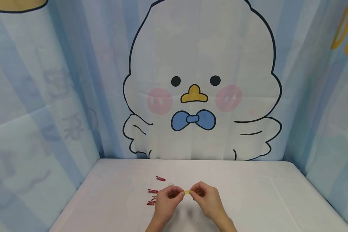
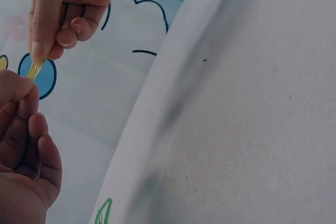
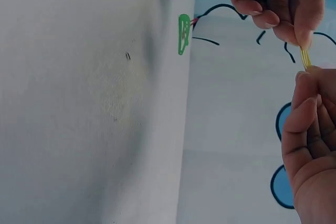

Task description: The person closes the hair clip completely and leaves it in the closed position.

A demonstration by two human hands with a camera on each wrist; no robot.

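Both hands meet over the white table and pinch a small yellow hair clip [image 1: 187, 192] between thumbs and fingertips. My left hand [image 1: 169, 200] grips one end of it and my right hand [image 1: 207, 199] the other. In the left wrist view the yellow clip [image 2: 34, 71] spans the short gap between the two hands. From the right wrist, the same clip [image 3: 305, 58] shows as a thin strip, mostly covered by fingertips. A green hair clip [image 3: 184, 34] lies on the table below the hands.
Several red hair clips lie left of my left hand, among them one farther back [image 1: 160, 178] and one nearer [image 1: 152, 191]. The white tabletop [image 1: 249, 193] ends at a curtain with a cartoon bird [image 1: 201, 48]; more curtains flank both sides.
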